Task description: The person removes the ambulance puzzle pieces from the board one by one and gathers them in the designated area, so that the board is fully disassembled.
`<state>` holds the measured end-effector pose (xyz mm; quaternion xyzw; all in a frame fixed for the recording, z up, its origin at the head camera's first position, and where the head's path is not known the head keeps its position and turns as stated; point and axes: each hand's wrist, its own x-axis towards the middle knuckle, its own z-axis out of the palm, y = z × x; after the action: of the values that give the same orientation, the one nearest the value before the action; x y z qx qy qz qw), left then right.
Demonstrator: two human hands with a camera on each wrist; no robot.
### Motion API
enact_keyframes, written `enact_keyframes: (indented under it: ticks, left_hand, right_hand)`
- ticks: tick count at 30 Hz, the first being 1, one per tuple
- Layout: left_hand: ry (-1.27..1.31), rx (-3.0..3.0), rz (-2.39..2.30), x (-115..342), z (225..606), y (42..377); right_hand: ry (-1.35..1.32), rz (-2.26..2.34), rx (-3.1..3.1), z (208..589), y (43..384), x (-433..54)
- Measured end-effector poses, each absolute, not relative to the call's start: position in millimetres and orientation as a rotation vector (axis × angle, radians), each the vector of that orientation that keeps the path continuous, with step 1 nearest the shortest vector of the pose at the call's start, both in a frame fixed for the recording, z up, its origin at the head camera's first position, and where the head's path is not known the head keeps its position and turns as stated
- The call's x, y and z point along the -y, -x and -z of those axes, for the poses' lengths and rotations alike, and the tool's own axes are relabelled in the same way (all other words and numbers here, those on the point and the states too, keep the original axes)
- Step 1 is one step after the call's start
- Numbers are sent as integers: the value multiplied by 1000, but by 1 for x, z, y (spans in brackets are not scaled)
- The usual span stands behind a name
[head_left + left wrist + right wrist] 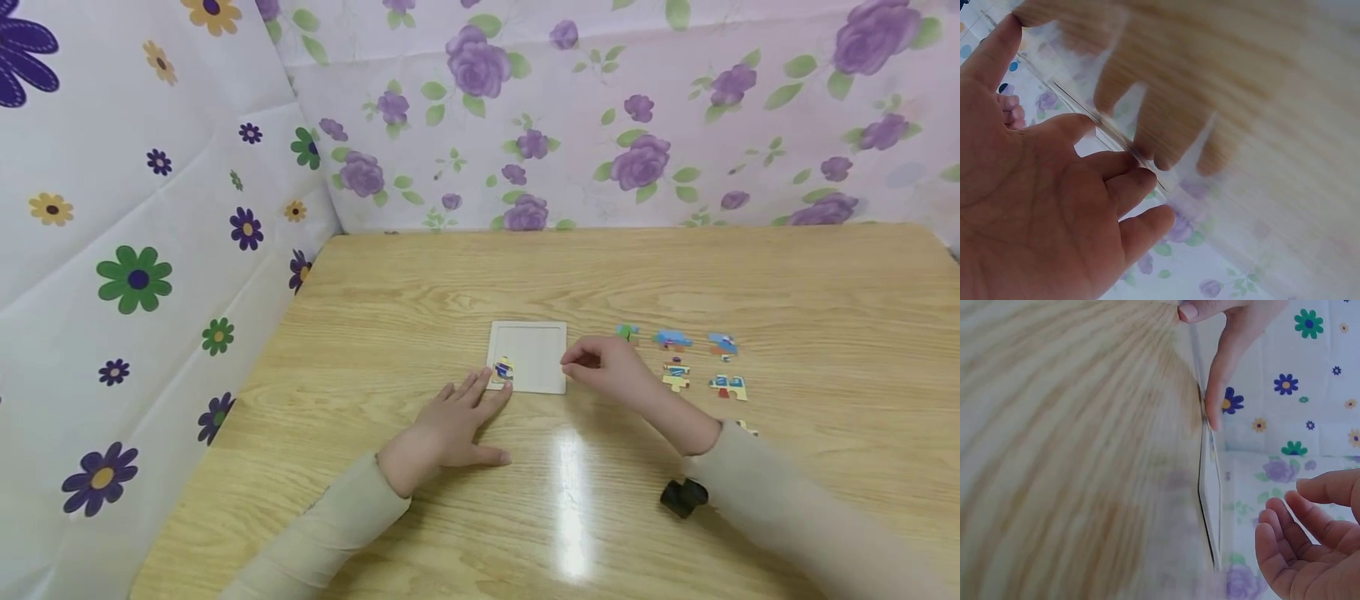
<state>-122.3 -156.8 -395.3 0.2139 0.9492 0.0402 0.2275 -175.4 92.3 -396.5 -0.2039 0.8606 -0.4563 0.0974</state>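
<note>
A square white puzzle tray (pixel 528 357) lies on the table, with one yellow and blue puzzle piece (pixel 503 369) in its lower left corner. My left hand (pixel 453 427) lies spread at that corner, its fingertips touching the tray's edge beside the piece. At the tray's right edge hovers my right hand (pixel 609 363), thumb and index finger close together and loosely bent. In the right wrist view, nothing shows between the fingers of the right hand (pixel 1310 540). Seen from the left wrist, the left hand (pixel 1054 200) has its palm visible and fingers extended.
To the right lie several loose puzzle pieces, among them a blue one (pixel 672 338), a yellow one (pixel 676 377) and one with windows (pixel 729 386). A small black object (pixel 684 497) is beside the right sleeve. Flowered cloth (pixel 480 125) hangs behind the wooden table (pixel 405 292) and at its left.
</note>
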Motion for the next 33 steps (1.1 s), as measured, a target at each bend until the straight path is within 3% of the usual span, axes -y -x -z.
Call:
enact_keyframes:
  ticks: [16,33]
  left_hand:
    - [-565,-2623,-103,154,394,120]
    - [-576,-2634,-60,155,396,122]
  right_hand:
    - [707,1271,-2569,406,188,-43]
    - [690,1141,-2533,415,194,-21]
